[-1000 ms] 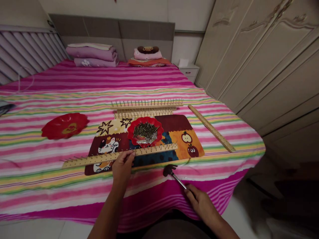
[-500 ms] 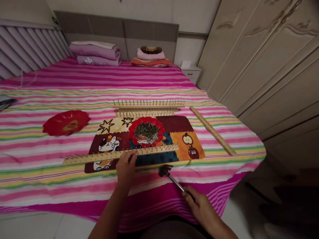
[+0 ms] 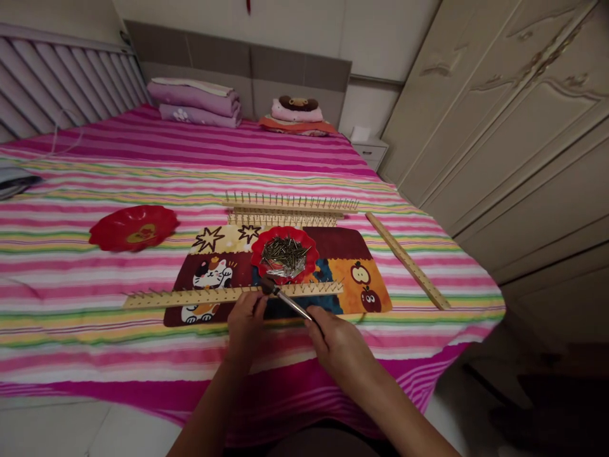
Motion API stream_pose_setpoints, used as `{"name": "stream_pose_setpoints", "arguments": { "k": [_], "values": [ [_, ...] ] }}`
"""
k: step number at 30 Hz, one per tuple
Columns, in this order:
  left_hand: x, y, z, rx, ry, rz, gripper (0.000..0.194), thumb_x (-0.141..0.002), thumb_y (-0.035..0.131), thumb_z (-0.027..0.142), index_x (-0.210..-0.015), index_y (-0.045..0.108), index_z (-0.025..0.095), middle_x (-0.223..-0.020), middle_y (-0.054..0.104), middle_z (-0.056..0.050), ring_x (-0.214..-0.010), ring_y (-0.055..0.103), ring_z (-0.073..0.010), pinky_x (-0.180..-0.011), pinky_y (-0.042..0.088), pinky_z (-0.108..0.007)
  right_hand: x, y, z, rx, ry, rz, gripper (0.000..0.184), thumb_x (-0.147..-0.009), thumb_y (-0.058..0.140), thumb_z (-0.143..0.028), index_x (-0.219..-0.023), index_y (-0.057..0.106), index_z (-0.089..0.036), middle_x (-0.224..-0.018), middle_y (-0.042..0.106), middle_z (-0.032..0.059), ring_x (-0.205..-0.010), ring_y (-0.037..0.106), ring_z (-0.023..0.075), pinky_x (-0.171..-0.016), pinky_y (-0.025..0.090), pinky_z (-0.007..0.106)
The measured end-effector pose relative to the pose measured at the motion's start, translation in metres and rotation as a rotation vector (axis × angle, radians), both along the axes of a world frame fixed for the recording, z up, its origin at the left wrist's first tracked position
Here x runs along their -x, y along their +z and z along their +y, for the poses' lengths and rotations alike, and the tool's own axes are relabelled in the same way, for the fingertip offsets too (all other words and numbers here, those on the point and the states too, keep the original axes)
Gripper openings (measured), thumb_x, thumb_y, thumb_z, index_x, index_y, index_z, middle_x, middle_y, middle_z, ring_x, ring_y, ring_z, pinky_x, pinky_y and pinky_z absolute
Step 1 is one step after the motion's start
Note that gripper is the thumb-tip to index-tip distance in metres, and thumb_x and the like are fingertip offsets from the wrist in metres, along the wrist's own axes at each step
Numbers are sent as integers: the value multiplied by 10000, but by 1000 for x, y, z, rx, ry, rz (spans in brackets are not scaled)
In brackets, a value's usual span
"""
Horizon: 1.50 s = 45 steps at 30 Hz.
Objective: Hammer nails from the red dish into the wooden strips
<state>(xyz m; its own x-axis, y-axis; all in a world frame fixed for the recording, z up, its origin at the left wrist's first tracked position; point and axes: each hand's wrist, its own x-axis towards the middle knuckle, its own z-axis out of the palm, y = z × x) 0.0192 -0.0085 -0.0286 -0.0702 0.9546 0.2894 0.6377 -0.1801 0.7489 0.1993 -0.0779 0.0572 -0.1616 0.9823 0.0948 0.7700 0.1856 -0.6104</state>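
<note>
Right here, just on the near side of the red bowl (image 3: 257,255) of nails (image 3: 284,251), lay the studded wooden strip (image 3: 190,298), crossing the mat (image 3: 333,241). My right grip (image 3: 342,346) was clenched round the hammer (image 3: 291,303), its head right over the strip, near-side of the bowl. My left grip (image 3: 245,324) had its fingertips at the strip, nearer me than the bowl; whether they pinched a nail, I couldn't tell. Risky spot: a slightly off-line swing could catch those fingertips, and the soft bed (image 3: 157,355) underneath might let the strip bounce or skew a nail.
</note>
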Motion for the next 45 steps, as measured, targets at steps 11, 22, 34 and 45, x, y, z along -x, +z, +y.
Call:
{"name": "stream_pose_setpoints", "arguments": {
  "k": [11, 22, 34, 45],
  "values": [
    [5, 15, 0, 31, 40, -16, 176, -766, 507, 338, -842, 620, 225, -840, 643, -40, -806, 580, -184, -759, 428, -290, -46, -39, -61, 198, -88, 236, 269, -916, 354, -351, -1039, 558, -227, -827, 670, 35, -724, 628, 179, -650, 461, 247],
    [-6, 80, 72, 64, -178, 606, 214, -743, 470, 256, -735, 679, 213, -806, 674, -86, -797, 580, -232, -713, 380, -324, -83, -114, -88, 319, -222, 234, 277, -897, 364, -385, -918, 582, -214, -727, 650, 7, -648, 603, 167, -608, 454, 245],
    [-31, 85, 109, 357, -306, 875, 149, -641, 512, 195, -580, 648, 207, -655, 670, -86, -678, 596, -225, -667, 351, -325, -80, -111, -86, 314, -231, 224, 267, -894, 361, -349, -834, 575, -201, -665, 611, -2, -607, 575, 159, -573, 415, 235],
    [1, 94, 101, 413, -367, 413, 202, -655, 533, 356, -665, 647, 190, -548, 579, 20, -562, 492, -137, -555, 339, -242, -78, -108, -83, 329, -234, 213, 295, -886, 352, -377, -803, 570, -197, -641, 592, -6, -591, 565, 159, -566, 414, 238]
  ]
}}
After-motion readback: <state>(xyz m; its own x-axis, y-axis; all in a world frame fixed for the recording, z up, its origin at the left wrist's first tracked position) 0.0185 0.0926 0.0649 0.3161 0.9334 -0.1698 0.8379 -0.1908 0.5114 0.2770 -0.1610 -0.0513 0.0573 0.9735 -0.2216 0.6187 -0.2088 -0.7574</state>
